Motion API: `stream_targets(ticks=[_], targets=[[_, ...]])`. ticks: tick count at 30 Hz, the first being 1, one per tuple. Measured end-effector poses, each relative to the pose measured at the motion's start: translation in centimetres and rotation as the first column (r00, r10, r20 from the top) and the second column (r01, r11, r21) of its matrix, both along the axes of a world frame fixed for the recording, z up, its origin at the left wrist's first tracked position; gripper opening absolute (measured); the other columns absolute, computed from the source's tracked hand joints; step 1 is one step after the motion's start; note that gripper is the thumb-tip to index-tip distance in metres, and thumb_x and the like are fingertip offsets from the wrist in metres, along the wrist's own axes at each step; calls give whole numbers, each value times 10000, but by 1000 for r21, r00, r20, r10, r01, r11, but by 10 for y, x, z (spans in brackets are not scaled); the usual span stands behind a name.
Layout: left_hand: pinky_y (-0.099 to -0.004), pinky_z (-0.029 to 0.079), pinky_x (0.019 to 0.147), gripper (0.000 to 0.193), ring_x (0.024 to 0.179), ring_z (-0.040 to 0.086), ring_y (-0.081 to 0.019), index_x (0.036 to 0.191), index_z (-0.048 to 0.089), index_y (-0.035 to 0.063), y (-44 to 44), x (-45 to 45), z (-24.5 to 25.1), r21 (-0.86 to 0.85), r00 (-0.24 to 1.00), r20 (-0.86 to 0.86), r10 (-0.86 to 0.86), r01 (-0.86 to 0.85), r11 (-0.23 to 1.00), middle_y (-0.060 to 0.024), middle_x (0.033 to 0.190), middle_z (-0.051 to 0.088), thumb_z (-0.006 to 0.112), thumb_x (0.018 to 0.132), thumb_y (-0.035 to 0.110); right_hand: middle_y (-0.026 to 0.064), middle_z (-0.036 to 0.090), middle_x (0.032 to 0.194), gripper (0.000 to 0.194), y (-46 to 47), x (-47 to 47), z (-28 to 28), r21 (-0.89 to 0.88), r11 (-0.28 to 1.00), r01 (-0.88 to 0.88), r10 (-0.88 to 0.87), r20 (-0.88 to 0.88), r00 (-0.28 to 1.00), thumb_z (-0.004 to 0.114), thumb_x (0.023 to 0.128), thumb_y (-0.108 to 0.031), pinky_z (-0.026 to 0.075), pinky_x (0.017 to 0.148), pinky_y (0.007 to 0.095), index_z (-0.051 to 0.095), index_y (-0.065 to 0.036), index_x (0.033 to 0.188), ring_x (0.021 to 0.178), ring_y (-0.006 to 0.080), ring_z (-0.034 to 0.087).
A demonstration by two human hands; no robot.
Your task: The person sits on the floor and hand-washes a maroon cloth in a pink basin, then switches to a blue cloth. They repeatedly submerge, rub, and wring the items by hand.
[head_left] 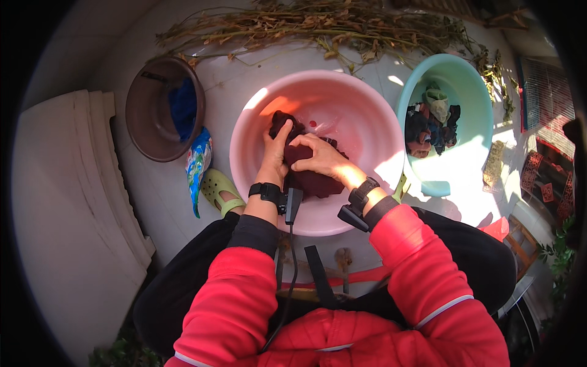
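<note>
A large pink plastic basin (367, 183) stands on the floor before me, with a little water in its bottom. Over its near left part my left hand (277, 144) grips a dark maroon cloth (321, 183), thumb on top of a bunched part. Just right of it, my right hand (318, 156) pinches a fold of the same cloth between thumb and fingers. The cloth's lower part spreads on the basin's bottom; its exact kind cannot be told. A small red spot (312, 123) shows beyond the hands.
A brown basin (142, 114) with a blue cloth (183, 110) is at left, a colourful plastic bag (198, 158) beside it. At right, a mint-green basin (477, 105) holds several dark and light cloths (429, 124). Dried plant stalks (321, 27) lie beyond the pink basin.
</note>
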State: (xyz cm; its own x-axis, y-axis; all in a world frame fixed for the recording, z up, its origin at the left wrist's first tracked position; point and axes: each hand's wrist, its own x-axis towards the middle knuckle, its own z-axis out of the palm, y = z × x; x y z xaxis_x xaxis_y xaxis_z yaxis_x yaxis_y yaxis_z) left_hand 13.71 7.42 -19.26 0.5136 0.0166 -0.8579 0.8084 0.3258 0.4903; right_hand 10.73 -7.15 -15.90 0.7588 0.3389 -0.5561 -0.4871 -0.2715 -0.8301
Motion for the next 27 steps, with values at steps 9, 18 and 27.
stream_targets(ticks=[9, 18, 27], targets=[[-413, 539, 840, 313, 989, 638, -260, 1158, 590, 88, -17, -28, 16, -195, 984, -171, -40, 6, 981, -113, 1121, 649, 568, 908, 275, 161, 687, 931, 475, -15, -2, -4, -310, 837, 451, -431, 134, 892, 666, 809, -470, 491, 808, 404, 655, -46, 1022, 934, 320, 652], [-267, 510, 571, 160, 655, 629, -169, 998, 581, 37, -3, -19, 25, 642, 910, 159, -382, 199, 741, -68, 866, 631, 581, 919, 176, 239, 485, 1331, 746, -55, -51, -37, -593, 579, 559, -473, 314, 823, 699, 795, -414, 390, 1031, 434, 412, -38, 1372, 1237, 371, 469], [-544, 258, 1113, 1075, 1343, 336, -406, 1461, 300, 54, -28, -85, 23, -542, 869, -484, -100, -208, 814, -202, 1484, 312, 443, 742, 840, 264, 455, 1370, 972, -30, -63, 5, -176, 939, 294, -329, -222, 918, 811, 703, -220, 359, 1064, 340, 255, 86, 1439, 1279, 289, 451]])
